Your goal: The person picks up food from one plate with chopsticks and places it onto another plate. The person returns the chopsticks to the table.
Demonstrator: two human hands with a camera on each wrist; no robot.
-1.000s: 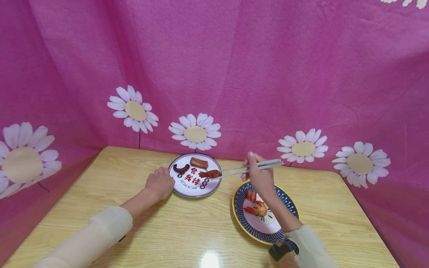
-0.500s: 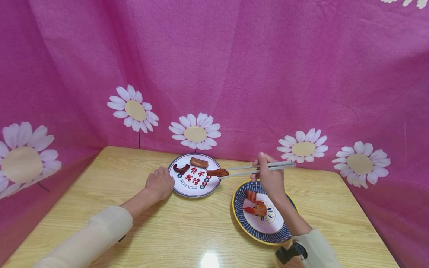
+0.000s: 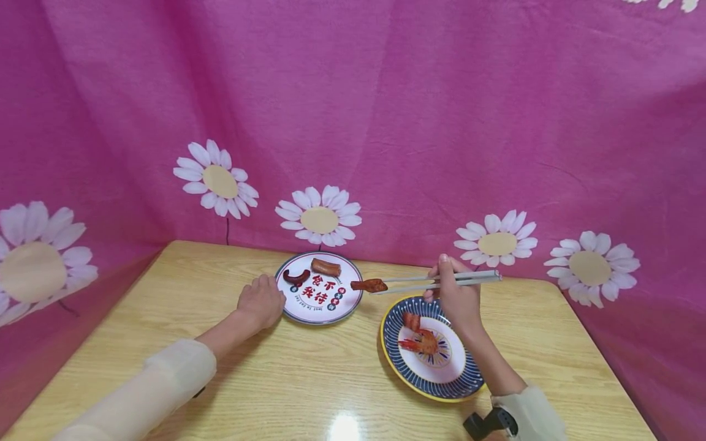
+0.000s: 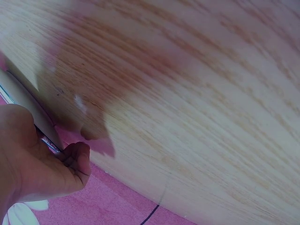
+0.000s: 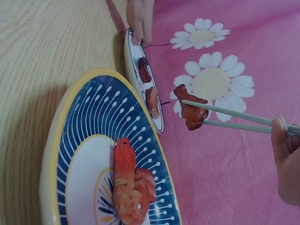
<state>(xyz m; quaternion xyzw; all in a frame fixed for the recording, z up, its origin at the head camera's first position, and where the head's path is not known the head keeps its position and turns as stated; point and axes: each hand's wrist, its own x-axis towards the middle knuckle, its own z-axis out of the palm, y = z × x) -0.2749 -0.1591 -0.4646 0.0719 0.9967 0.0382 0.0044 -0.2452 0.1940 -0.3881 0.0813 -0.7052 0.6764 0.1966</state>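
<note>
My right hand (image 3: 462, 300) holds a pair of pale chopsticks (image 3: 471, 278). Pinched between their tips, a glossy brown chicken drumstick (image 3: 368, 285) hangs in the air, overlapping the right rim of the white plate in the head view. That white plate (image 3: 350, 309), printed with red characters, bears a dark curled piece of food (image 3: 296, 278) and a brown, rib-like piece (image 3: 326, 267). At its left edge my left hand (image 3: 261, 302) grips the rim, fingers curled at it in the left wrist view (image 4: 47, 159).
Below my right hand stands a blue-patterned plate with a yellow rim (image 3: 398, 362). A red-orange shrimp (image 5: 124, 187) and a reddish meat piece (image 5: 146, 183) lie on it. Behind the wooden table (image 3: 298, 373) hangs a pink curtain (image 3: 419, 122) with daisies.
My right hand has moved right, carrying the drumstick in the chopsticks from over the white plate's printed middle to its right rim. The left hand stays at the plate's edge.
</note>
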